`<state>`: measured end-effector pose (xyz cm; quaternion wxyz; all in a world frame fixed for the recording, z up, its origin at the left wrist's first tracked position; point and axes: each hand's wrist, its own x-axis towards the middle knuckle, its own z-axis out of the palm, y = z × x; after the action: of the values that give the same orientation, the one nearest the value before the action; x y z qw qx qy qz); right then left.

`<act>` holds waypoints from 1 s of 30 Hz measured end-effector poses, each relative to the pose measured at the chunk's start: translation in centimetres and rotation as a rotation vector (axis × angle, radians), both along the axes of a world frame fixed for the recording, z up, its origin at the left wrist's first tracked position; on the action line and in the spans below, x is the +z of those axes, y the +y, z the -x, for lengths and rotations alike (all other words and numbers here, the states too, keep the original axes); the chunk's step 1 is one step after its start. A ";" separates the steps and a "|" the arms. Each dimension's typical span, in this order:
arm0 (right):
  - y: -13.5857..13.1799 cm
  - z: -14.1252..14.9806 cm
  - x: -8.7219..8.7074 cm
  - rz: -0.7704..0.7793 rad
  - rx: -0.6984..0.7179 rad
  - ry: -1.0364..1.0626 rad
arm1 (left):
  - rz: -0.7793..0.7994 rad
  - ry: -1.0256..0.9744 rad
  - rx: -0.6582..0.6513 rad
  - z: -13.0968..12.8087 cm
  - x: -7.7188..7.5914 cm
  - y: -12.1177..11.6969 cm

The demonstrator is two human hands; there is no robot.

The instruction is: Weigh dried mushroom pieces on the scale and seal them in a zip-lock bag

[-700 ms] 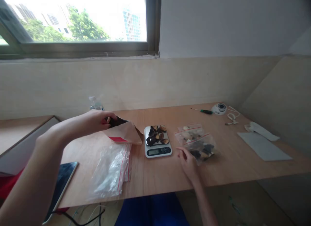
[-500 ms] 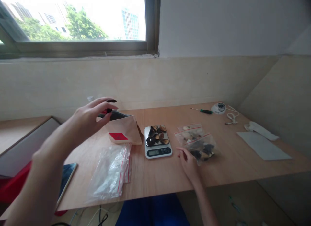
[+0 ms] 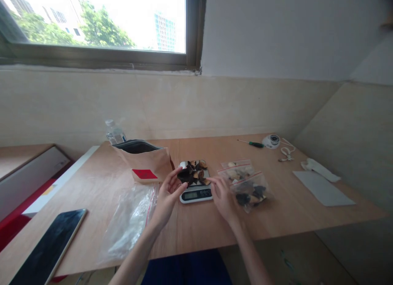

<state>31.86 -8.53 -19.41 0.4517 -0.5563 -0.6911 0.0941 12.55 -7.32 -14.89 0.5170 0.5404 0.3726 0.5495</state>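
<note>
A small digital kitchen scale [image 3: 196, 194] stands mid-table with a heap of dark dried pieces [image 3: 196, 173] on its platform. My left hand [image 3: 168, 195] is at the scale's left edge, fingers curled, pinching a dark dried piece at the pile. At the scale's right side, my right hand [image 3: 221, 197] has its fingers apart and its fingertips by the pile. An open brown paper bag [image 3: 144, 160] with a red label lies just left of the scale. Two filled zip bags [image 3: 247, 187] lie to the right, touching my right hand.
Empty clear zip bags [image 3: 130, 219] lie front left, a dark tablet [image 3: 46, 248] at the table's left corner. A water bottle [image 3: 114, 132] stands behind the paper bag. A green screwdriver [image 3: 252, 144], a round white device [image 3: 272, 140], a cable and grey sheet [image 3: 322, 189] sit right.
My left hand has left the paper bag's mouth and come down to the scale's left side with a dark piece. The right hand has shifted left to the scale. The view has tilted.
</note>
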 end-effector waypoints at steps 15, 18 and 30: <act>14.2 2.6 2.0 0.328 0.096 -0.494 | -0.137 0.157 -0.034 0.5 -2.3 4.0; 14.2 2.7 2.2 0.306 0.085 -0.466 | -0.145 0.173 -0.023 0.6 -2.5 4.3; 9.6 0.8 3.7 0.022 0.001 0.342 | -0.247 0.416 0.077 0.4 -3.4 6.7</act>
<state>31.04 1.02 -15.70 0.5568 -0.5367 -0.6032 0.1952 12.10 -0.63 -18.32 0.3378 0.6862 0.4215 0.4872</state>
